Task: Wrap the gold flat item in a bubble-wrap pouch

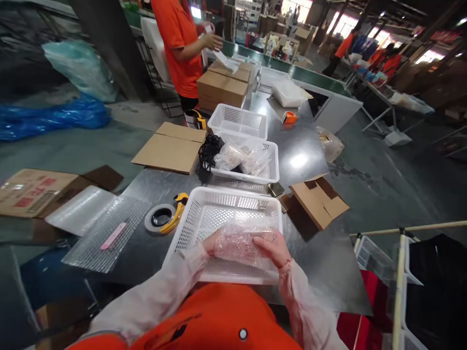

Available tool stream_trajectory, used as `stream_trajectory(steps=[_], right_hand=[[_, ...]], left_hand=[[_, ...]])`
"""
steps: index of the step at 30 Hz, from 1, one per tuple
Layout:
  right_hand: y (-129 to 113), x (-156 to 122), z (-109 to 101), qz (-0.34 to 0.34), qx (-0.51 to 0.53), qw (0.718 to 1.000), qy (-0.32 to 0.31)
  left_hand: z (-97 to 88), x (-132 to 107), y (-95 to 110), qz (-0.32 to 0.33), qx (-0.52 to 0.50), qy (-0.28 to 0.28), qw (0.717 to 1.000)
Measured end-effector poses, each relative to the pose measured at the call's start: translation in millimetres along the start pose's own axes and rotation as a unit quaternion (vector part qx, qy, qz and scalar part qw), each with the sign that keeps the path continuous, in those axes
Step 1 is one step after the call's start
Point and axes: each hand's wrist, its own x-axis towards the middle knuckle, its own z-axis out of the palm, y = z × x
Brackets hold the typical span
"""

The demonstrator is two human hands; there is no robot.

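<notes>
A bubble-wrapped bundle (242, 245) is gripped at both ends, the left hand (210, 243) curled on its left edge and the right hand (273, 249) closed over its right edge. It is held low inside the nearest white basket (189, 228), which stands on the steel desk (314, 253). The wrap is probably best kept taut and supported evenly from both sides, so nothing slips out. A tape dispenser (166, 218) lies just left of the basket; a second basket (272, 163) with bagged parts stands beyond.

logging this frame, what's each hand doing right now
left hand: closed on the bubble-wrapped bundle, over the white basket
right hand: closed on the same bundle
</notes>
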Motion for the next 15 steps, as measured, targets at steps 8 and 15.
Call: stream_trajectory(steps=[8, 15], right_hand=[[-1, 21, -2, 0.031, 0.103, 0.993, -0.045], [3, 95, -52, -0.095, -0.053, 0.981, 0.161]], left_hand=[[-35.4, -19, 30, 0.094, 0.116, 0.077, 0.986], [-12.3, 104, 128, 0.181, 0.162, 0.171, 0.955]])
